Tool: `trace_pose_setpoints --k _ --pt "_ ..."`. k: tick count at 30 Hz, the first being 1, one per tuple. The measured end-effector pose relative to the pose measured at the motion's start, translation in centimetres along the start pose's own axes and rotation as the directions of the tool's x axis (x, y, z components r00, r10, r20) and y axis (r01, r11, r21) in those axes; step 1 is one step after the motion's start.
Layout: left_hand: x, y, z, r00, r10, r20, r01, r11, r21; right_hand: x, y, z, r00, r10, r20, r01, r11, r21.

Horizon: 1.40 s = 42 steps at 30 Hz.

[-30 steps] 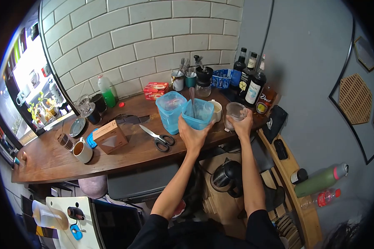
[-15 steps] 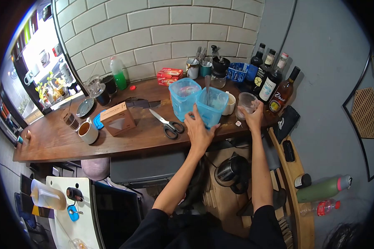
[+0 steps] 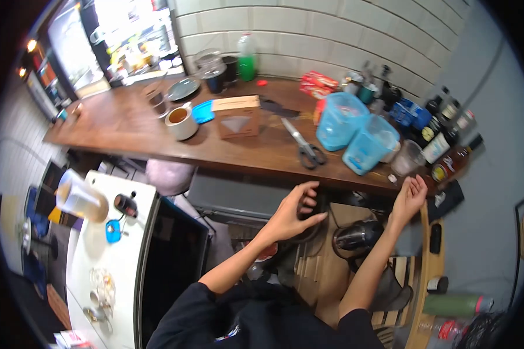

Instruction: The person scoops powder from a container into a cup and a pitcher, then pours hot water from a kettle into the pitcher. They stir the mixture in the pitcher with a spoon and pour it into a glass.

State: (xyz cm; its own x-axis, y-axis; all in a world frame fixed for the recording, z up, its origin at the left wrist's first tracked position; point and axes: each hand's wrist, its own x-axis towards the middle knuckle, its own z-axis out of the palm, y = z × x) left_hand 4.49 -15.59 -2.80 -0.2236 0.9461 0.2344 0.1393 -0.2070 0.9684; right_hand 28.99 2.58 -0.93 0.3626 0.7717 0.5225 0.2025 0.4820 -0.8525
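My left hand (image 3: 297, 214) hangs in front of the counter edge, fingers apart and holding nothing. Close to the counter's right end is my right hand (image 3: 410, 199), its fingers loosely curled and apart with nothing visible in them. Just beyond it stands a clear cup (image 3: 408, 158), with a small white tag (image 3: 392, 178) beside it. Two blue translucent containers, one at the back (image 3: 342, 120) and one nearer (image 3: 367, 148), stand left of the cup. Black-handled scissors (image 3: 311, 156) lie to their left, and a brown cardboard box (image 3: 237, 119) sits further left.
Syrup bottles (image 3: 445, 142) crowd the right corner by the wall. A mug of brown liquid (image 3: 181, 123) and a grey plate (image 3: 183, 88) are on the left of the wooden counter (image 3: 128, 131). Below is a black kettle (image 3: 355, 238); a white table (image 3: 116, 256) stands lower left.
The view has swung left, so the counter things appear further right. My left hand has come off the nearer blue container, and my right hand has let go of the clear cup.
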Motion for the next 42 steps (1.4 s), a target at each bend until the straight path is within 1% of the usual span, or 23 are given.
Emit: trace_pose_setpoints --k 1,4,5,6,7,8,9,11,12,14,16,17,18,20,22,24,26,27,34,36,38,40,42 --pt "-2.1 -0.7 -2.1 0.995 -0.055 0.079 0.057 0.998 -0.032 -2.6 -2.0 1.3 0.999 0.011 0.042 -0.012 1.0 0.019" --pt "-8.1 -2.6 -8.1 0.992 -0.127 -0.014 0.127 0.992 -0.021 -10.8 -8.2 6.4 0.906 -0.033 0.422 -0.068 0.973 0.222" --pt "-10.1 -2.8 -10.1 0.98 -0.177 -0.088 0.175 0.984 -0.028 -13.5 -9.3 8.3 0.832 -0.082 0.549 -0.049 0.975 0.219" --pt "-12.0 -2.8 -12.0 0.962 -0.223 -0.16 0.219 0.975 -0.039 -16.3 -10.9 10.0 0.721 -0.021 0.693 -0.155 0.969 0.19" --pt "-13.9 -2.8 -13.9 0.934 -0.242 -0.262 0.246 0.969 -0.021 -19.2 -10.5 12.3 0.628 -0.153 0.763 -0.045 0.972 0.232" --pt "-15.8 -3.1 -15.5 0.897 -0.254 -0.361 0.251 0.966 -0.056 -21.7 -12.7 14.1 0.517 -0.191 0.835 0.007 0.976 0.219" --pt "-17.7 -3.5 -17.2 0.851 -0.267 -0.453 0.262 0.962 -0.074 -24.5 -13.5 16.0 0.401 -0.216 0.89 -0.08 0.96 0.269" --pt "-20.9 -3.4 -19.8 0.73 -0.251 -0.636 0.272 0.96 -0.067 -30.1 -14.8 19.5 0.216 -0.238 0.947 -0.163 0.947 0.275" --pt "-22.4 -3.9 -21.0 0.709 -0.244 -0.661 0.268 0.961 -0.068 -33.0 -15.4 21.3 0.162 -0.257 0.953 -0.208 0.935 0.288" --pt "-25.1 -5.6 -23.8 0.513 -0.264 -0.817 0.185 0.963 -0.195 -38.0 -16.6 25.0 0.094 -0.383 0.919 -0.189 0.899 0.394" --pt "-26.7 -6.1 -26.3 0.397 -0.369 -0.84 0.183 0.929 -0.322 -42.7 -17.8 28.6 0.062 -0.403 0.913 -0.205 0.89 0.407" --pt "-27.5 -7.0 -27.6 0.374 -0.424 -0.825 0.143 0.905 -0.401 -44.9 -18.2 30.5 0.055 -0.407 0.912 -0.221 0.886 0.408" --pt "-28.1 -8.1 -28.9 0.357 -0.474 -0.805 0.099 0.876 -0.472 -46.7 -18.8 32.3 -0.007 -0.378 0.926 -0.172 0.912 0.372" --pt "-28.3 -9.6 -31.1 0.376 -0.576 -0.726 0.021 0.788 -0.615 -50.5 -19.1 35.8 0.011 -0.464 0.886 -0.036 0.885 0.464" --pt "-27.6 -9.6 -32.7 0.425 -0.616 -0.664 -0.001 0.733 -0.68 -52.8 -20.0 37.8 -0.043 -0.444 0.895 0.055 0.893 0.446" --pt "-27.1 -10.0 -34.0 0.488 -0.617 -0.617 -0.04 0.691 -0.722 -54.6 -20.5 38.9 -0.044 -0.465 0.884 0.175 0.868 0.465" --pt "-26.3 -10.4 -35.2 0.487 -0.635 -0.6 -0.04 0.67 -0.741 -55.5 -20.6 39.5 -0.054 -0.446 0.893 0.233 0.864 0.446" --pt "-26.0 -10.6 -35.8 0.523 -0.63 -0.575 -0.048 0.651 -0.757 -55.8 -20.6 39.7 -0.053 -0.418 0.907 0.288 0.863 0.415" --pt "-24.5 -11.8 -37.7 0.644 -0.566 -0.514 -0.077 0.621 -0.78 -56.1 -21.2 40.2 -0.022 -0.441 0.897 0.263 0.863 0.431" --pt "-24.3 -12.2 -37.9 0.653 -0.574 -0.495 -0.067 0.607 -0.792 -55.5 -21.8 40.2 0.025 -0.428 0.903 0.234 0.881 0.411" --pt "-24.2 -12.2 -37.7 0.648 -0.59 -0.481 -0.071 0.583 -0.81 -54.3 -22.5 40.4 0.139 -0.423 0.895 0.179 0.9 0.398" --pt "-24.5 -12.5 -38.0 0.649 -0.598 -0.47 -0.079 0.562 -0.823 -52.7 -22.1 40.7 0.199 -0.364 0.91 0.118 0.931 0.346" --pt "-25.0 -12.5 -38.1 0.657 -0.607 -0.447 -0.095 0.521 -0.848 -51.3 -21.3 40.6 0.232 -0.346 0.909 0.145 0.936 0.32"
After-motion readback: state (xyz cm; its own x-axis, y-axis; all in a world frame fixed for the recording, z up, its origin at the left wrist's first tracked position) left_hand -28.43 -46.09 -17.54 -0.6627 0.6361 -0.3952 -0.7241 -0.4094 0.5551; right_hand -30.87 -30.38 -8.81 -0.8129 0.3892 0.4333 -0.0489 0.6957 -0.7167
